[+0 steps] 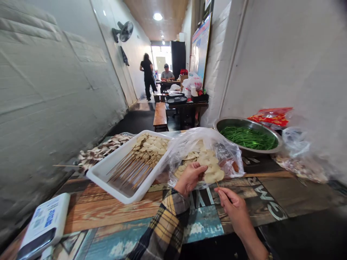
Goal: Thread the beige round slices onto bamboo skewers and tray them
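Note:
My left hand (192,177), in a checked sleeve, is closed with thumb and fingers on a thin, pale potato slice (214,174). Lower and to the right, my right hand (233,206) pinches a thin wooden skewer (217,183), whose upper end meets the slice. Behind my hands, a clear plastic bag (230,151) lies opened around more pale slices (188,159). To the left stands a white plastic tray (119,193). Loaded skewers (135,164) lie in it side by side, slices toward the far end and bare sticks toward me.
A metal basin (279,139) of green chives (248,137) stands back right, beside plastic bags (296,141). Sliced mushrooms (101,150) lie left of the tray. A white scale (45,224) sits front left. Beyond the table (119,213) are a bench (160,113) and two people.

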Demonstrator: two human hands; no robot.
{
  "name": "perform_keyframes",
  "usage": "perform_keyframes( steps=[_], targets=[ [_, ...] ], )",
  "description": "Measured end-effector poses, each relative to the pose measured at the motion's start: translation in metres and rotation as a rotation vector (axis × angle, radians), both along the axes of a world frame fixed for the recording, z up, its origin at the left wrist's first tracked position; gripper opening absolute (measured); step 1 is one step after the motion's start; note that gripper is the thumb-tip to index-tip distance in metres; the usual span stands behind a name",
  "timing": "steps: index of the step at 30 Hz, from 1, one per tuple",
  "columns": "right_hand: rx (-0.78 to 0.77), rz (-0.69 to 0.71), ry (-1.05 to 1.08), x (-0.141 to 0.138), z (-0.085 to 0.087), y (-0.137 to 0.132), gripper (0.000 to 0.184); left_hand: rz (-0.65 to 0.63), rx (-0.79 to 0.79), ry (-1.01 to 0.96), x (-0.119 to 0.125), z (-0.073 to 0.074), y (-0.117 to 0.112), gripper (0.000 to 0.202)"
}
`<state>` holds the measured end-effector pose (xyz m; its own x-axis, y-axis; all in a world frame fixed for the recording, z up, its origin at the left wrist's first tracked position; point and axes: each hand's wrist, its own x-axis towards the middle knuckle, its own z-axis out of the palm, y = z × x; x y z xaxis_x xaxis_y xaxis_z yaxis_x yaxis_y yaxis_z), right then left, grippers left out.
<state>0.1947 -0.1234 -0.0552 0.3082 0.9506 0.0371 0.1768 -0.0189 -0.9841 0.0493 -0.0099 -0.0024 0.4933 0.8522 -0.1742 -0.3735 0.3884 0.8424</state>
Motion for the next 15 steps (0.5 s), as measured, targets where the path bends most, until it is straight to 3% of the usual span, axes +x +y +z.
perform_keyframes(
  steps=[6, 9, 12, 15],
  targets=[
    [0.045, 0.096, -0.084, 0.004, -0.002, 0.004, 0.039, 0.097, 0.098, 0.015, -0.005, 0.001, 0.0, 0.045],
    [0.032, 0.075, -0.075, 0.008, 0.005, 0.008, 0.041, 0.112, 0.077, -0.064, -0.009, 0.0, 0.004, 0.047],
    [0.014, 0.052, -0.039, 0.004, 0.027, 0.013, 0.042, 0.16, 0.006, -0.182, -0.011, -0.005, 0.01, 0.051],
    [0.045, 0.154, 0.029, -0.018, 0.062, 0.021, 0.04, 0.216, -0.046, -0.203, -0.009, -0.011, 0.013, 0.046]
  ],
)
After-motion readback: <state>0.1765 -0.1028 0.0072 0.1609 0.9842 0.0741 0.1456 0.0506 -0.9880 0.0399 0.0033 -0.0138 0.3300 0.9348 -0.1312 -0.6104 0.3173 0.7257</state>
